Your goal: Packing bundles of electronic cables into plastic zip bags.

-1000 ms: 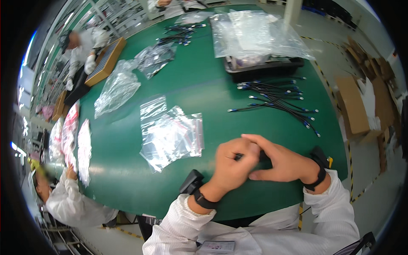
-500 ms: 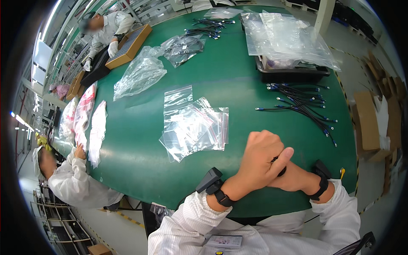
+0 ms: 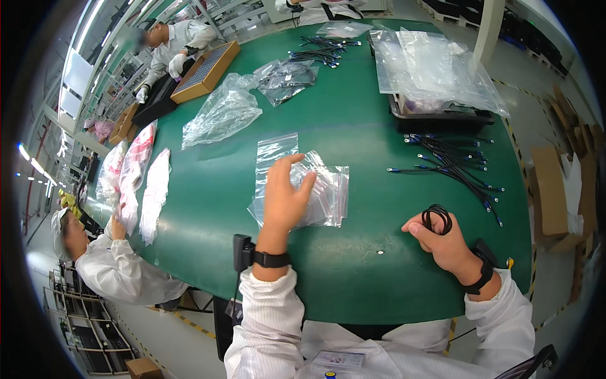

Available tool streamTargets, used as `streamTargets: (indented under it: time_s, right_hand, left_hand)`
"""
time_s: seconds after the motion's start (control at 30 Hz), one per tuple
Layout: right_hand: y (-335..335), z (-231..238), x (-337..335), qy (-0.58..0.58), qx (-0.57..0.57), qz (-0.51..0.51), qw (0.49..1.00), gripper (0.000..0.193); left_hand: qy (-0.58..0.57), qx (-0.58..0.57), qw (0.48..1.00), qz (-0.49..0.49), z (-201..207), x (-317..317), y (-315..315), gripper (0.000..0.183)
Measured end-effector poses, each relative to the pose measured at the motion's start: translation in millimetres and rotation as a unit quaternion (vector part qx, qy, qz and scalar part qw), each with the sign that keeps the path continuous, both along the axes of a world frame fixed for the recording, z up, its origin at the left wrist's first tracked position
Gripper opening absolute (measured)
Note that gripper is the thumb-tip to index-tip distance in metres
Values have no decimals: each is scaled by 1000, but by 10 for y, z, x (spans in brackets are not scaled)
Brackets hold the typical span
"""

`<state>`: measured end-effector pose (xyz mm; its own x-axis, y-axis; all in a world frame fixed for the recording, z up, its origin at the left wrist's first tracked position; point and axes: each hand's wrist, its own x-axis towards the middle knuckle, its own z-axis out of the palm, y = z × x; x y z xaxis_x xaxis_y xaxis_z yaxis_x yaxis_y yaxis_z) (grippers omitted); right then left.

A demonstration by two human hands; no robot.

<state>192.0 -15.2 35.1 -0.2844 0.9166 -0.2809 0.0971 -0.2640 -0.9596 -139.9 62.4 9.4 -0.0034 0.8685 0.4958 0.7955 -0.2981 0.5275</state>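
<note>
Green tabletop [image 3: 353, 284] carries black tray [image 3: 442, 121] at far right, large clear plastic bags [image 3: 429, 66] lying over it. More to left, crumpled clear bag [image 3: 224, 114], just beside dark shiny bags [image 3: 287, 82]. Near left edge, red-and-white plastic bags [image 3: 134, 174], white strip [image 3: 156, 196] next to them. Person in white coat and gloves [image 3: 180, 38] at upper left, close to shallow cardboard box [image 3: 221, 72]. Other person in white [image 3: 123, 265] at lower left. Right side: open brown carton [image 3: 549, 189] on floor, pale pillar [image 3: 489, 31] behind tray.
</note>
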Motion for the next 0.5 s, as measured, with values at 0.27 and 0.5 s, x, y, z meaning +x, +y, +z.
streamTargets:
  time_s: [0.27, 0.5]
  right_hand:
    - [-5, -35, -36, -46, 52, 51, 996, 23]
    - [-5, 8, -20, -34, 65, 55, 996, 23]
  left_hand:
    - [66, -177, 982, 13, -52, -281, 74, 56]
    - [103, 11, 994, 33, -29, -228, 14, 44]
